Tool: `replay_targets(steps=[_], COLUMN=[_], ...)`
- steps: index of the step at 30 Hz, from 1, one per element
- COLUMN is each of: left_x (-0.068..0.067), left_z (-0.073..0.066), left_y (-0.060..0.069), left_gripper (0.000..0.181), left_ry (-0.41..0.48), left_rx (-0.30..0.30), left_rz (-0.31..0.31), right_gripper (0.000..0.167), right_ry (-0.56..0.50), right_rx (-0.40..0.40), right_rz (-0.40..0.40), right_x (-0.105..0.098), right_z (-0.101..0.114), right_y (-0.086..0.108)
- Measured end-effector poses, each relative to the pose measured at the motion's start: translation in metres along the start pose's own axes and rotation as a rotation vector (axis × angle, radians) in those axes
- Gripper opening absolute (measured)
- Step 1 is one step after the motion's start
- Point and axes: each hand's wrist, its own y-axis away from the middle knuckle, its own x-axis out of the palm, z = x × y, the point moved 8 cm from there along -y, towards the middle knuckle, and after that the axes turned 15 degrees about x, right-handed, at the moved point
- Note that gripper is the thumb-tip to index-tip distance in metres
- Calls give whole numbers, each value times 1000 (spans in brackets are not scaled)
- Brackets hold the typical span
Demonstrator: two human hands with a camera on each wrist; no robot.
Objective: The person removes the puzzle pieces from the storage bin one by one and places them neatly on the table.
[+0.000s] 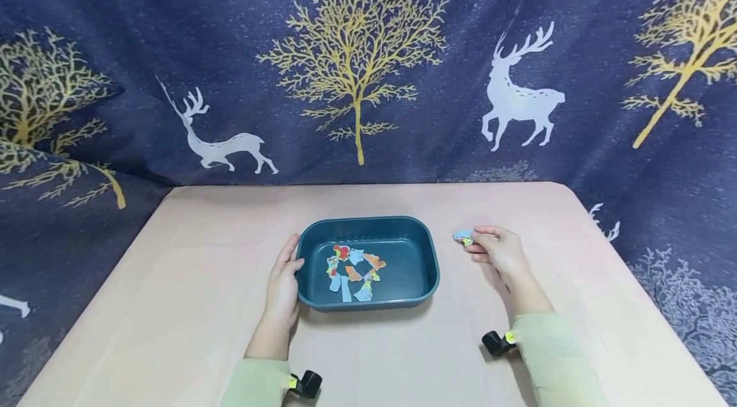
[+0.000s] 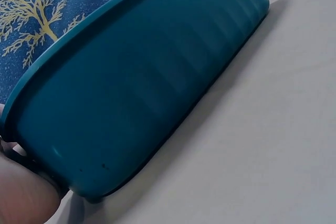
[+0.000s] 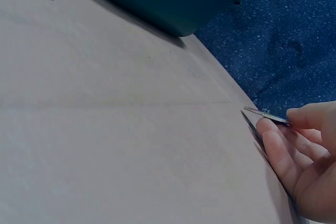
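Note:
A dark teal plastic basin (image 1: 368, 306) stands on the table, with several small, flat, irregular puzzle pieces (image 1: 354, 274) in bright colours lying on its floor. My left hand (image 1: 282, 285) grips the basin's left end, thumb at the rim and the other fingers along the outside. In the left wrist view, the basin's outer wall (image 2: 142, 87) fills much of the picture. To the right of the basin, my right hand (image 1: 502, 252) pinches a light blue puzzle piece (image 1: 462, 237) between thumb and fingers. The right wrist view shows this thin piece (image 3: 268, 116) edge-on, just above the table.
A pale cloth covers the table (image 1: 190, 292). Behind it hangs a dark blue curtain (image 1: 230, 61) printed with white deer and golden trees. Black wrist cameras (image 1: 498, 343) are strapped at both light green sleeves (image 1: 555, 356).

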Motion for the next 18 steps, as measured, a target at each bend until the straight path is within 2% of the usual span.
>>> replay_targets(steps=[8, 18], left_x=[2, 3], left_z=[2, 1], left_y=[0, -1], left_gripper=[58, 58], left_ry=[10, 21], left_rx=[-1, -6], left_rz=[6, 8], right_gripper=[49, 48], right_ry=[20, 61], right_rx=[6, 7], right_rz=[9, -65], right_x=[-2, -5], right_z=[0, 3], right_y=[1, 5])
